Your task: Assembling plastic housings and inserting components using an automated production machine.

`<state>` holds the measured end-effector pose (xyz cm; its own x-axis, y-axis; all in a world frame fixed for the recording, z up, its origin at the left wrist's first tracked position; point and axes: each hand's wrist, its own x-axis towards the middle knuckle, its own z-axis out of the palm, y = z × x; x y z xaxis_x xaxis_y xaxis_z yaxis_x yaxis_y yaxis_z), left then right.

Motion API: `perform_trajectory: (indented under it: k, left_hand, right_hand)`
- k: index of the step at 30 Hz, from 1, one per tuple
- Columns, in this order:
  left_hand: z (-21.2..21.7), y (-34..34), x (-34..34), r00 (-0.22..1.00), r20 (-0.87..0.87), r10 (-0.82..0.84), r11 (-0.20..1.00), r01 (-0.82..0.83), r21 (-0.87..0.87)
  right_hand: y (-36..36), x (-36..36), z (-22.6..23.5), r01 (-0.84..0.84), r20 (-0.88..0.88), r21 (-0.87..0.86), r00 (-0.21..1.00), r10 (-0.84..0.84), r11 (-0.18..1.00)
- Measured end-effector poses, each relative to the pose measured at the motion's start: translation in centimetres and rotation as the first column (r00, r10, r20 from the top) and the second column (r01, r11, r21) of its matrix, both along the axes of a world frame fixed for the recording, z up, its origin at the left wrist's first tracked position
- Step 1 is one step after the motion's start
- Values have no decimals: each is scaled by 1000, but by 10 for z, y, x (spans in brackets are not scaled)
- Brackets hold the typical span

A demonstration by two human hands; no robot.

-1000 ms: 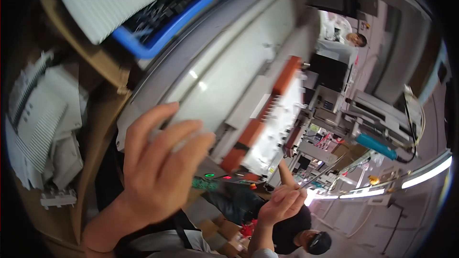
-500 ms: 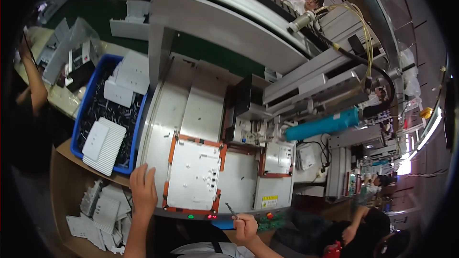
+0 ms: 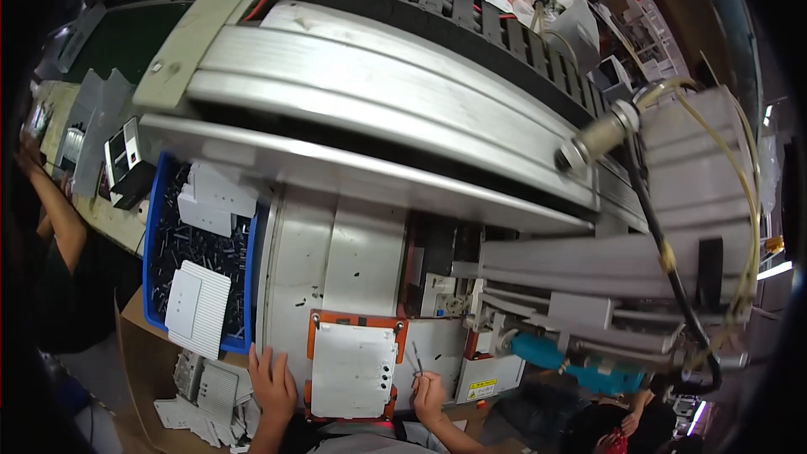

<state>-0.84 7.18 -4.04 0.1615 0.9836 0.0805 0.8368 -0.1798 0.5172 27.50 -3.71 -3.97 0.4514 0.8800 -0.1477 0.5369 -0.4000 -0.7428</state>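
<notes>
A white rectangular plate [image 3: 349, 374] with small holes along its right side lies flat in an orange, black-cornered fixture [image 3: 355, 319]. My left hand [image 3: 274, 387] is open beside the fixture's left edge, fingers spread and nothing held. Just right of the fixture, my right hand [image 3: 429, 397] pinches a thin, pointed metal pair of tweezers [image 3: 417, 358], with the tip directed away from me. The tweezers are above the machine bed and apart from the plate. Small dark bits are scattered on the metal bed [image 3: 298, 261] beyond the fixture.
At the left, a blue bin [image 3: 151, 273] holds black slivers and a ribbed white plate [image 3: 202, 307]. Below it stands a cardboard box [image 3: 139, 370] of similar pieces. A large metal beam [image 3: 378, 109] spans overhead, with a hanging cable [image 3: 646, 193]. Other people work at left and right.
The view has shifted, so the overhead beam looks larger and the fixture lower. My right hand with the tweezers has come up alongside the plate's right edge. My left hand stays open.
</notes>
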Motion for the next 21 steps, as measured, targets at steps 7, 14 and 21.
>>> perform_trajectory:
  k: [7,14,21]
  left_hand:
    - [-3,5,-6,998,-35,-53,995,50,-84]
    - [-4,11,-4,994,-71,-84,995,79,-68]
    - [0,12,-5,992,-80,-99,993,93,-69]
  right_hand:
    - [0,3,-3,-95,182,-112,977,114,989]
    - [4,1,2,-56,141,-150,987,77,987]
    - [7,-3,2,-31,136,-78,990,41,996]
